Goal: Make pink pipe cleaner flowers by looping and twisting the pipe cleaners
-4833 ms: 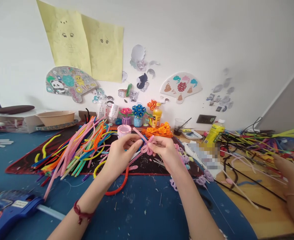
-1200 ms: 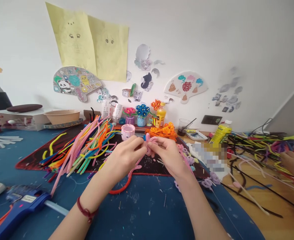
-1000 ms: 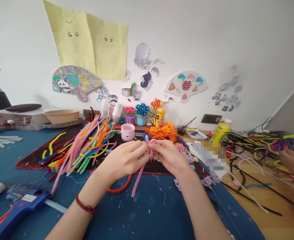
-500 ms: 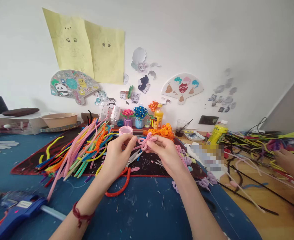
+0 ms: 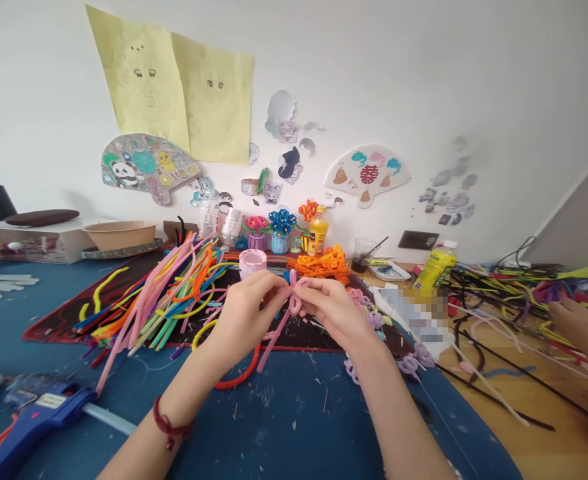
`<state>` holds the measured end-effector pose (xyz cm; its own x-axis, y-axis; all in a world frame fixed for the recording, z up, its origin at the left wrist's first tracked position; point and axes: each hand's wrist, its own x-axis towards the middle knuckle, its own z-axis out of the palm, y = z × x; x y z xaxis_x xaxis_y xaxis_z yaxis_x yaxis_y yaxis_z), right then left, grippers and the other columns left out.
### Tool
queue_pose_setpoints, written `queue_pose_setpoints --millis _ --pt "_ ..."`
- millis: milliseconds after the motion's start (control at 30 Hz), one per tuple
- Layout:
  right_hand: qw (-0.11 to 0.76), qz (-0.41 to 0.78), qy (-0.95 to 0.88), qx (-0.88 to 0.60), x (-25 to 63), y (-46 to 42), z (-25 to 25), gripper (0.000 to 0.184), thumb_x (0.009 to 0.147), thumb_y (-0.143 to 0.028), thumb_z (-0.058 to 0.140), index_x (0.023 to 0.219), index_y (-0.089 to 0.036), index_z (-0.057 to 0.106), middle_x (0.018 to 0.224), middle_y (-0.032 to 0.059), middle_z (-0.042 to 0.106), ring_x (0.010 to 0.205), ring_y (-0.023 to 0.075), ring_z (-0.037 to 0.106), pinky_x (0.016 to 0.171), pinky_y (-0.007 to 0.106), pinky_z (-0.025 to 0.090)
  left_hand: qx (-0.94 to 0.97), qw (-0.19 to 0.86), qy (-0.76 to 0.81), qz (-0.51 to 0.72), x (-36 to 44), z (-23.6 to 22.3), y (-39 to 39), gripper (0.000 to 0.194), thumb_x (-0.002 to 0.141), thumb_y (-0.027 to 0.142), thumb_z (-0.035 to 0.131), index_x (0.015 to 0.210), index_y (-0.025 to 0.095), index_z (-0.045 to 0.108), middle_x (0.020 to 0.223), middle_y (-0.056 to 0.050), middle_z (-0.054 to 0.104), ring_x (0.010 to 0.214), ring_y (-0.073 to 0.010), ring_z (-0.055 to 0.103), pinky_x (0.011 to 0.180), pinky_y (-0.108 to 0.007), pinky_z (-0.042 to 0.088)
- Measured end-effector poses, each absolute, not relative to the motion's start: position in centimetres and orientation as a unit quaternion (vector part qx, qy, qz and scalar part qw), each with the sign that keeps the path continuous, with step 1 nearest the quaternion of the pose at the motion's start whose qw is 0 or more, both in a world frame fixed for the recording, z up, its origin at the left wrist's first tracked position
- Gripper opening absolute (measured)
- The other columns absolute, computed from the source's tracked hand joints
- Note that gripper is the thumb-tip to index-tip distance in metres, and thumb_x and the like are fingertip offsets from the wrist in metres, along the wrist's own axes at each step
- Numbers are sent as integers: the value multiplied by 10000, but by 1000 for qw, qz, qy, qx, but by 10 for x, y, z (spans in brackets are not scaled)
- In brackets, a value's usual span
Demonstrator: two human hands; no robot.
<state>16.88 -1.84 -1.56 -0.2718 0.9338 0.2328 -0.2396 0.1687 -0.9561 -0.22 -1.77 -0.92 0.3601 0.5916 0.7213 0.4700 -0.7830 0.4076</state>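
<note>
My left hand (image 5: pixel 244 313) and my right hand (image 5: pixel 331 310) meet above the dark mat (image 5: pixel 294 330), both pinched on a pink pipe cleaner flower (image 5: pixel 294 297). Its looped head sits between my fingertips and its loose tail (image 5: pixel 271 343) hangs down toward the blue table (image 5: pixel 284 420). A red string bracelet circles my left wrist. Red-handled scissors (image 5: pixel 239 377) lie just under my hands.
A heap of coloured pipe cleaners (image 5: pixel 169 293) lies left. A blue glue gun (image 5: pixel 29 417) rests front left. A pink cup (image 5: pixel 253 262), orange loops (image 5: pixel 321 263) and bottles stand behind. Finished lilac flowers (image 5: pixel 409 363) lie right. Another person's hand (image 5: pixel 579 327) works among dark pipe cleaners at right.
The flower head, held flat and raised half a second ago, is now turned edge-on and lower. Its tail has swung down toward the table.
</note>
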Motion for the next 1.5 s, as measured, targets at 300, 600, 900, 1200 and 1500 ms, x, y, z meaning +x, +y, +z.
queue_pose_setpoints --millis 300,600,900,1200,1500 --pt "581 539 -543 -279 171 -17 -15 287 758 -432 735 707 -153 695 745 43 678 705 142 606 659 251 482 799 258 343 420 -3 -2 -16 241 874 353 603 990 161 691 824 -31 707 715 -148 609 576 -215 457" --pt "589 421 -610 -322 171 -14 -19 276 769 -390 720 940 -174 702 934 78 715 777 197 640 659 284 499 769 165 368 496 0 -7 -20 123 859 236 619 835 167 718 741 -10 726 639 -135 620 617 -228 466" --pt "618 292 -658 -315 159 -19 -17 114 789 -271 674 849 -174 679 839 45 685 820 212 645 779 317 528 789 29 316 525 1 -13 -20 77 868 147 607 839 160 677 733 0 697 627 -105 607 598 -190 440" --pt "642 316 -607 -345 156 -20 -18 141 704 -293 752 725 -179 673 734 24 676 750 211 624 711 307 522 845 -159 262 439 4 -21 -21 183 944 132 475 833 141 621 717 -44 627 647 -151 514 606 -253 416" --pt "678 403 -533 -306 152 -25 -13 192 590 -291 842 673 -175 713 623 -10 591 577 134 500 573 261 437 838 -103 261 469 3 -25 -16 167 944 139 486 898 160 644 725 -32 618 661 -143 517 609 -248 420"
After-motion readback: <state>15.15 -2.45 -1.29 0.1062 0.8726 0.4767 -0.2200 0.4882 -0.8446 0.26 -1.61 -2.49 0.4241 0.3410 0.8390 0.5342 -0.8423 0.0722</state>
